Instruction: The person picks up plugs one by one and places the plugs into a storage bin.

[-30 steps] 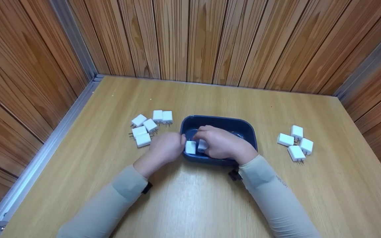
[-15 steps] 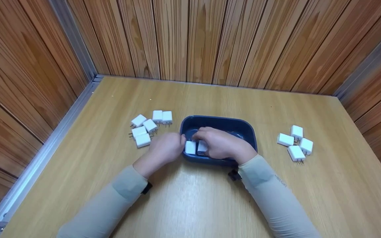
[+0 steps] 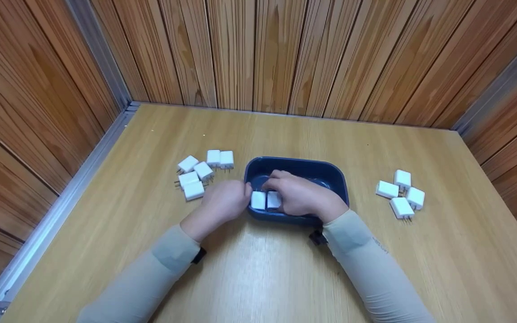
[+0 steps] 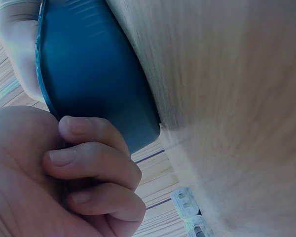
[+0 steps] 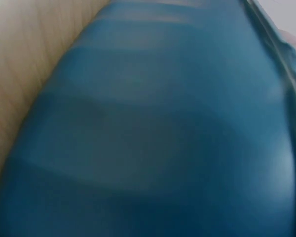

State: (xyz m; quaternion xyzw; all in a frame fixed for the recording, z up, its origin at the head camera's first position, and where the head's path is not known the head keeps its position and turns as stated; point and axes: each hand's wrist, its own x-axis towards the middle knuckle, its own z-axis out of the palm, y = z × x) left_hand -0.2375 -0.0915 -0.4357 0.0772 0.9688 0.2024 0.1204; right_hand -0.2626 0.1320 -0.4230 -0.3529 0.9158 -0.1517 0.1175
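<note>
A dark blue plastic tub (image 3: 314, 167) stands at the middle of the table. My left hand (image 3: 227, 198) grips its left rim; the left wrist view shows curled fingers (image 4: 96, 160) by the tub's outer wall (image 4: 96, 74). My right hand (image 3: 305, 196) reaches into the tub and holds a white plug-in charger (image 3: 274, 200), its fingertips partly hidden. Beside that one, in the near left corner, sits another white charger (image 3: 258, 200), with a narrow gap between the two. The right wrist view holds mostly the tub's outside wall (image 5: 153, 123).
Left of the tub lies a group of several white chargers (image 3: 194, 190), prongs showing on some. Another cluster of several chargers (image 3: 402, 208) lies to the right. Wood-panelled walls (image 3: 276, 58) enclose the table (image 3: 240, 278) at the back and sides.
The charger in my right hand has tilted slightly, so its dark-slotted face no longer shows and its white side faces up. My left hand has stayed at the rim.
</note>
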